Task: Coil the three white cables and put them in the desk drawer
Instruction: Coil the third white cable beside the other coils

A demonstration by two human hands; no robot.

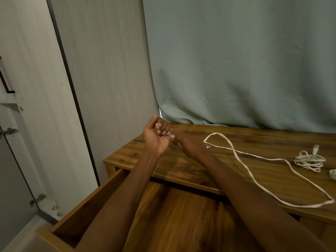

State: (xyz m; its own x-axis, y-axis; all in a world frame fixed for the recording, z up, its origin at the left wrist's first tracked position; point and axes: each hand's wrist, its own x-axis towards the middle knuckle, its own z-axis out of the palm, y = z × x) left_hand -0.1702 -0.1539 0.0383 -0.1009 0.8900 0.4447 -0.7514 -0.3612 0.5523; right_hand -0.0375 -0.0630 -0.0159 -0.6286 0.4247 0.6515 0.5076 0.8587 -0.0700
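Note:
My left hand (154, 139) is palm up over the desk's back left corner, its fingers curled round the end of a white cable; a clear plug (172, 136) sticks out beside them. My right hand (189, 142) meets it from the right, fingertips pinching the same end. The rest of this loose white cable (254, 179) trails in a long loop across the desk to the right. A coiled white cable (309, 161) lies further right. Only a sliver of a third white cable (333, 174) shows at the frame edge. The desk drawer (181, 215) is pulled open below my arms.
The wooden desk (181, 166) stands against a grey curtain (236, 70). A pale wardrobe panel (109, 70) rises close on the left, with a door (27, 88) beyond it. What I see of the drawer's floor is bare wood.

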